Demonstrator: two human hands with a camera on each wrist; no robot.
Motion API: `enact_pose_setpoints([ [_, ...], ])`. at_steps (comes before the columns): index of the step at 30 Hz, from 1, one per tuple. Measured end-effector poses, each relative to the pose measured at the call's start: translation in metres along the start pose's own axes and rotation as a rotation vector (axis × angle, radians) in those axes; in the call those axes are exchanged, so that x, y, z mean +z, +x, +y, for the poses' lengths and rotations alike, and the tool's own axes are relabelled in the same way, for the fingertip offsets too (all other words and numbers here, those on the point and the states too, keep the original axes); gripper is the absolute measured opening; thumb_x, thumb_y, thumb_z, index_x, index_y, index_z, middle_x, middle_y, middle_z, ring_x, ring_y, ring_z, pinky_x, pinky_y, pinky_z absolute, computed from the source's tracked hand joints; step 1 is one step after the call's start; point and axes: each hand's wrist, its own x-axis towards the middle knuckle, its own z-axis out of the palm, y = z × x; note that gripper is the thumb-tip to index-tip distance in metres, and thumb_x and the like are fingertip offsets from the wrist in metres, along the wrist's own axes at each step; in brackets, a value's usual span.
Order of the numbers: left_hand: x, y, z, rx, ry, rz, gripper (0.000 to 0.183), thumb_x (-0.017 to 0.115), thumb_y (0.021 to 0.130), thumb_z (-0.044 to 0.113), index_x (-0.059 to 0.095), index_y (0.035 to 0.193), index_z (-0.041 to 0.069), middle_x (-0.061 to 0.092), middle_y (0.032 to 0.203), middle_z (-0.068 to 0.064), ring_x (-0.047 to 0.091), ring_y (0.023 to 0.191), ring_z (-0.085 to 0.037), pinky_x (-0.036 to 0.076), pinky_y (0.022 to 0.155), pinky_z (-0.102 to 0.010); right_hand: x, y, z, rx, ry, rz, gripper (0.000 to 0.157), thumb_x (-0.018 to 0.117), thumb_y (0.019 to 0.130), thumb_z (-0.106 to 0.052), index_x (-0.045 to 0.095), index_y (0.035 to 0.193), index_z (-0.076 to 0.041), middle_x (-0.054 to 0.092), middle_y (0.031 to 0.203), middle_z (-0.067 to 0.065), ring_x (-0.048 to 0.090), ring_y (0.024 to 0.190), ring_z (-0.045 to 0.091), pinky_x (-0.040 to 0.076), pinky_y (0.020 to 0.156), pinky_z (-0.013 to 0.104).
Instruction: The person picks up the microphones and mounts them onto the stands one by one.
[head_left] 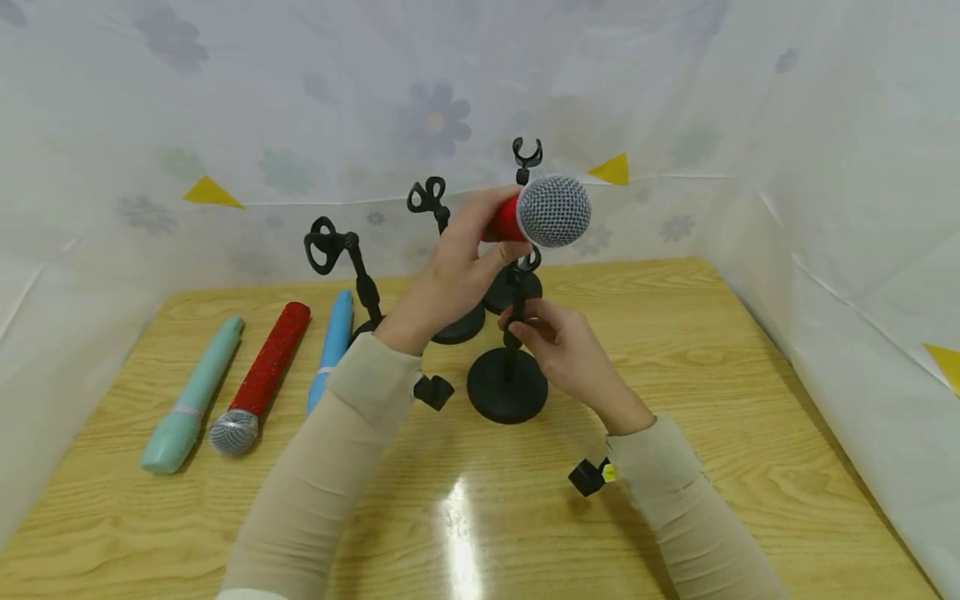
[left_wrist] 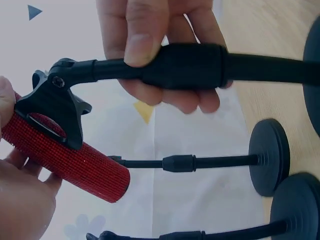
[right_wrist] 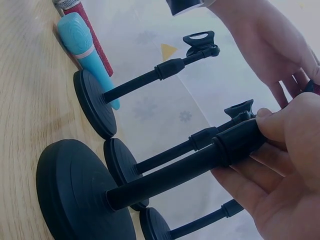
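Observation:
My left hand (head_left: 457,271) grips a red, glittery microphone with a silver mesh head (head_left: 555,211). In the left wrist view, the red handle (left_wrist: 95,172) lies against the black clip (left_wrist: 55,117) at the top of a stand; how deeply it sits in the clip I cannot tell. My right hand (head_left: 566,346) holds that stand's pole (right_wrist: 170,177) between thumb and fingers, near the thicker collar. The stand's round black base (head_left: 507,386) rests on the table. In the head view the microphone and left hand cover part of the clip.
Three other black stands (head_left: 363,287) stand behind and to the left. A teal microphone (head_left: 195,396), another red microphone (head_left: 272,358) and a blue one (head_left: 337,333) lie at the left of the wooden table (head_left: 720,400). A patterned white sheet (head_left: 300,100) hangs behind.

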Motion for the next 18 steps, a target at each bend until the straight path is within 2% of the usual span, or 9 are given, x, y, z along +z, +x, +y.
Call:
enact_pose_setpoints([
  [5,0.004,0.001,-0.004,0.112,0.030,-0.034,0.056,0.066,0.097,0.011,0.040,0.146,0.000,0.042,0.148,-0.016,0.047,0.133,-0.023,0.045,0.110,-0.032,-0.002,-0.001,0.000,-0.002,-0.004,-0.001,0.015,0.058,0.102,-0.007,0.066,0.114,-0.004,0.072,0.114,0.012,0.072,0.109,0.025,0.061,0.092,0.037],
  [9,0.010,0.002,-0.009,0.174,0.019,-0.028,0.061,0.070,0.094,0.010,0.035,0.143,-0.002,0.041,0.146,-0.018,0.046,0.132,-0.025,0.043,0.112,-0.034,-0.003,-0.003,-0.002,0.034,-0.010,-0.014,0.016,0.056,0.103,-0.011,0.066,0.115,-0.007,0.073,0.116,0.010,0.072,0.108,0.023,0.061,0.093,0.039],
  [14,0.015,0.000,-0.013,0.179,0.055,-0.006,0.079,0.083,0.085,0.018,0.032,0.142,0.001,0.043,0.143,-0.016,0.048,0.128,-0.024,0.043,0.111,-0.035,-0.003,-0.005,-0.003,0.050,-0.016,-0.021,0.016,0.055,0.104,-0.014,0.066,0.114,-0.009,0.073,0.116,0.009,0.072,0.105,0.021,0.061,0.091,0.040],
  [18,0.015,0.000,-0.014,0.156,0.068,0.002,0.079,0.083,0.084,0.017,0.033,0.143,0.002,0.044,0.143,-0.016,0.048,0.129,-0.024,0.043,0.113,-0.035,-0.002,-0.006,-0.004,0.043,-0.017,-0.018,0.017,0.055,0.104,-0.014,0.066,0.116,-0.007,0.073,0.116,0.010,0.072,0.106,0.022,0.060,0.091,0.041],
])
